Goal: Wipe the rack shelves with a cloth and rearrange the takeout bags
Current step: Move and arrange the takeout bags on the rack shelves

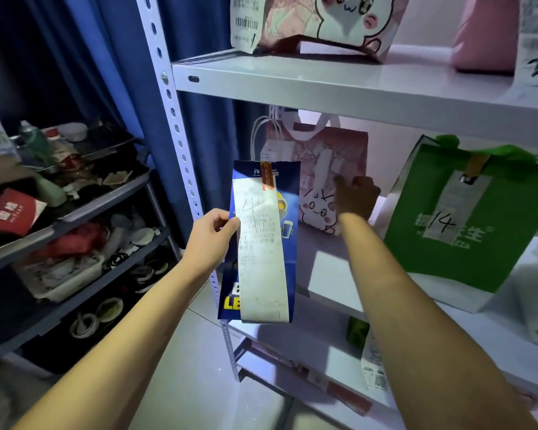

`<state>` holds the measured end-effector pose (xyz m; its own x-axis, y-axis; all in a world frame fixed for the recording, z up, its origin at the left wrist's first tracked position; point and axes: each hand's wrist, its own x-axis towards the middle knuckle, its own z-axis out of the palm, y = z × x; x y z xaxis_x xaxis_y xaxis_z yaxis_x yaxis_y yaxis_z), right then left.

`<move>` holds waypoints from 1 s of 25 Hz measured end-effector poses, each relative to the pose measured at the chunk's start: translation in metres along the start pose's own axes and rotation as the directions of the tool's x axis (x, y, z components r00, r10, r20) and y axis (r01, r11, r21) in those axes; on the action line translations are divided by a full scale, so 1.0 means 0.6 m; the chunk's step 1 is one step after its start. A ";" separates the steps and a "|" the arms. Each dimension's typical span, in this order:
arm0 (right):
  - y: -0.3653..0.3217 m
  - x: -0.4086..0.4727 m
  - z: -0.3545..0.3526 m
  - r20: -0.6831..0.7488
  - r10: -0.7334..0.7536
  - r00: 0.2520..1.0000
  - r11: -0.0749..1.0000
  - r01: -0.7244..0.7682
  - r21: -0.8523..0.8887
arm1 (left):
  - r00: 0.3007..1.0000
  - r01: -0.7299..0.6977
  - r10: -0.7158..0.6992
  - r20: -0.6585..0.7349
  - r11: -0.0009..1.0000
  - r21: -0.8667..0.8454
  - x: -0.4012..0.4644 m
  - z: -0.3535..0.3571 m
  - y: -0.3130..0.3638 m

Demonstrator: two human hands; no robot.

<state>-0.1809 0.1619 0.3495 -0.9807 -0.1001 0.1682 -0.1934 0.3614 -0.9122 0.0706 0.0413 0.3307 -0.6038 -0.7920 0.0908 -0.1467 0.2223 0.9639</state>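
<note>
On the middle shelf [333, 252], right hand [356, 197] touches one pink bag [320, 169]; left hand [213, 234] pinches one blue bag [288, 243].

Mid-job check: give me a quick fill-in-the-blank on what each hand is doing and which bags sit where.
1. The left hand holds a ____ bag with a long receipt.
2. The right hand touches the ____ bunny bag on the middle shelf.
3. The green bag carries the handwritten number ____.

Missing words: blue; pink; 14
</note>
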 end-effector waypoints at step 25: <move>-0.027 -0.325 -0.075 -0.490 -0.239 0.838 0.925 0.351 0.149 | 0.983 0.011 0.001 0.182 0.998 -0.061 0.034 -0.075 -0.048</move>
<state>0.0119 0.2174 0.3481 -0.7907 0.2842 0.5423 -0.5182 0.1609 -0.8400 0.0980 -0.0069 0.3159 -0.7363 -0.6752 0.0443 -0.1054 0.1791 0.9782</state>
